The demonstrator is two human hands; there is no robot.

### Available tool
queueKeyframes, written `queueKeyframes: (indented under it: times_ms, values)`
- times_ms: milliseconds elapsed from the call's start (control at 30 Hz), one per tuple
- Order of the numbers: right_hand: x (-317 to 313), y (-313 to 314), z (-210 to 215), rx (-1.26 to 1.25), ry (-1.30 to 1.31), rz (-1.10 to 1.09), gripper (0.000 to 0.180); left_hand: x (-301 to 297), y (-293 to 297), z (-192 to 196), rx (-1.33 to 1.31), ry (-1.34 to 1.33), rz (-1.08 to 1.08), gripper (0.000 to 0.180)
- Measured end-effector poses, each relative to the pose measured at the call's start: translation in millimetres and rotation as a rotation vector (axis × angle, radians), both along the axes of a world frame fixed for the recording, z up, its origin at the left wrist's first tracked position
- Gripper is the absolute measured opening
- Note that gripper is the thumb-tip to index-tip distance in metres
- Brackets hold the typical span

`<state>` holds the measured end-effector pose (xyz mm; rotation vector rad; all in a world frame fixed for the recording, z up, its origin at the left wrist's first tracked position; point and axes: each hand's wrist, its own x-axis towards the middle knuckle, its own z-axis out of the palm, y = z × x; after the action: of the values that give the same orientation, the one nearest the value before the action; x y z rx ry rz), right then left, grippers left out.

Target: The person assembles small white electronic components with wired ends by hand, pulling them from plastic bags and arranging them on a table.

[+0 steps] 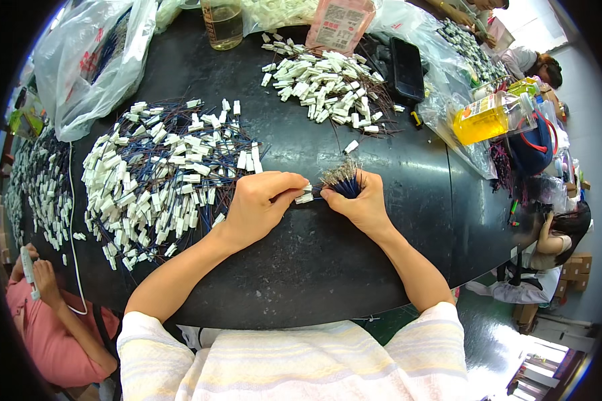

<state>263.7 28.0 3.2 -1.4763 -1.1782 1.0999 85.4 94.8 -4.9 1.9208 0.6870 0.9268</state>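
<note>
head view: hands (314, 197) pinch white connector (304, 198), wire bundle (343, 182) (bottle (483, 119) holds yellow liquid).

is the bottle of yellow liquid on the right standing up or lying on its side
Lying on its side. The yellow-liquid bottle rests lengthwise on a clear plastic bag, its cap pointing right.

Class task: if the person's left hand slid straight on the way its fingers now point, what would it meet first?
The left hand points right, so first probably the small white connector at its fingertips, then the blue wire bundle in the right hand.
</note>
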Motion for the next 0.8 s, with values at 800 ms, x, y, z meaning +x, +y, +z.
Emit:
queueKeyframes:
  times_ms: [800]
  values:
    - [4.0, 1.6, 3.1, -0.009, 0.275, 0.025, 0.006, 68.6, 92.5, -7.4, 0.272, 0.459, 0.265, 0.018]
